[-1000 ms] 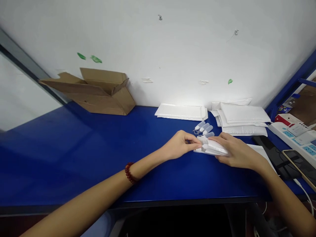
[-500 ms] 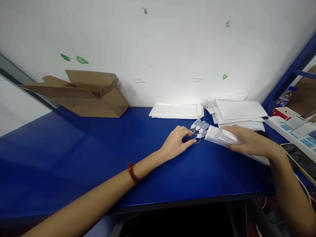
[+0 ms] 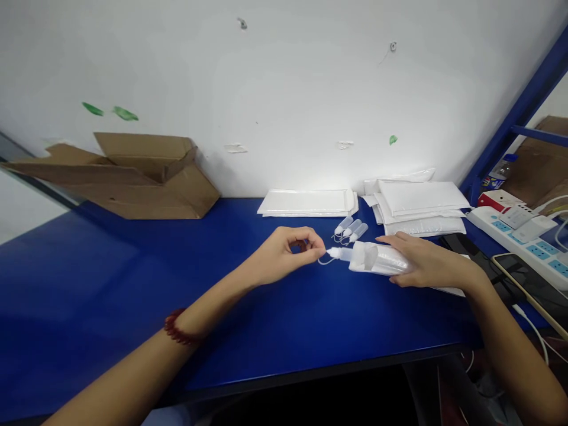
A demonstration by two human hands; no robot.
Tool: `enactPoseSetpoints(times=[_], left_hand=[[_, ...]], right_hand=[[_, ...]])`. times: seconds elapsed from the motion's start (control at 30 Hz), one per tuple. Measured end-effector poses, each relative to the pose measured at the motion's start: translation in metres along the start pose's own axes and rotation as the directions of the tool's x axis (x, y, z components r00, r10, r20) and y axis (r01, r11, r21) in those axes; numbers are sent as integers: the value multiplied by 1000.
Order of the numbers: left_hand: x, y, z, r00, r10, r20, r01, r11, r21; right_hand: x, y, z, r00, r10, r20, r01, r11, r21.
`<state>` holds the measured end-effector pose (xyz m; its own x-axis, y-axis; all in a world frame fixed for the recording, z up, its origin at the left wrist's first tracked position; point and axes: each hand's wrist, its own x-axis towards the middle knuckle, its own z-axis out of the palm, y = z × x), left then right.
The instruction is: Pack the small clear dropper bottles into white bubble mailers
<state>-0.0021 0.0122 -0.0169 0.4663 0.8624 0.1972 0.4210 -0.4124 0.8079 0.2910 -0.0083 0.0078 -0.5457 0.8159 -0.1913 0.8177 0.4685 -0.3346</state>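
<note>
My left hand (image 3: 295, 251) pinches the tip of a small translucent dropper bottle (image 3: 341, 254) with a white cap and a thin loop. The bottle's other end meets the open mouth of a white bubble mailer (image 3: 379, 259); whether it is inside the mouth I cannot tell. Wrapped round the mailer from the right, my right hand (image 3: 415, 257) holds it above the table. Several more things inside the mailer are hard to make out. Just behind lie 3 similar dropper bottles (image 3: 350, 229) on the blue table (image 3: 284, 319).
Flat white mailers (image 3: 308, 202) lie by the wall, and a pile of filled ones (image 3: 423, 198) is right of them. An open cardboard box (image 3: 151, 189) stands at the left. A power strip (image 3: 523, 239), phone (image 3: 528, 278) and cables crowd the right edge.
My left hand has taken one dropper bottle from the group and moved it left and toward me. My right hand has brought the mailer left, its mouth now at the bottle.
</note>
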Motion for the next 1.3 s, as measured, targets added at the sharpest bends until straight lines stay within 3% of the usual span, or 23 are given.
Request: enactPoseSetpoints(times=[0.13,0.3,0.47,0.6,0.7,0.83,0.9,0.97,1.1,1.2,1.3], left_hand=[[-2,-2,9,985,117,127,-134,983,129],[-4,-15,39,984,174,41,-178,973,144],[-7,-11,54,987,161,14,-161,987,28],[-12,1,57,979,185,88,-177,980,-91],[-17,4,62,958,282,51,-283,959,22],[-20,-2,69,881,469,-59,-439,858,267],[-19,-4,69,845,531,-61,-480,804,350],[-17,-3,65,837,546,-30,-495,781,379],[-12,8,44,913,402,66,-405,878,254],[-8,9,25,981,153,117,-162,984,70],[-2,-4,13,989,-76,127,94,985,-141]], right_hand=[[6,-6,10,999,-42,20,42,999,5],[13,-12,17,993,-115,-8,115,992,52],[14,-18,19,978,-198,-61,203,975,88],[12,-30,22,963,-257,-77,263,961,85],[10,-37,22,957,-283,-61,287,955,72],[8,-42,22,946,-315,-70,315,949,-21],[8,-41,23,936,-338,-98,330,940,-88],[9,-40,24,927,-350,-131,335,934,-125],[9,-34,25,916,-345,-206,321,937,-141],[10,-32,26,895,-348,-278,304,934,-189],[12,-35,33,860,-394,-325,296,903,-311]])
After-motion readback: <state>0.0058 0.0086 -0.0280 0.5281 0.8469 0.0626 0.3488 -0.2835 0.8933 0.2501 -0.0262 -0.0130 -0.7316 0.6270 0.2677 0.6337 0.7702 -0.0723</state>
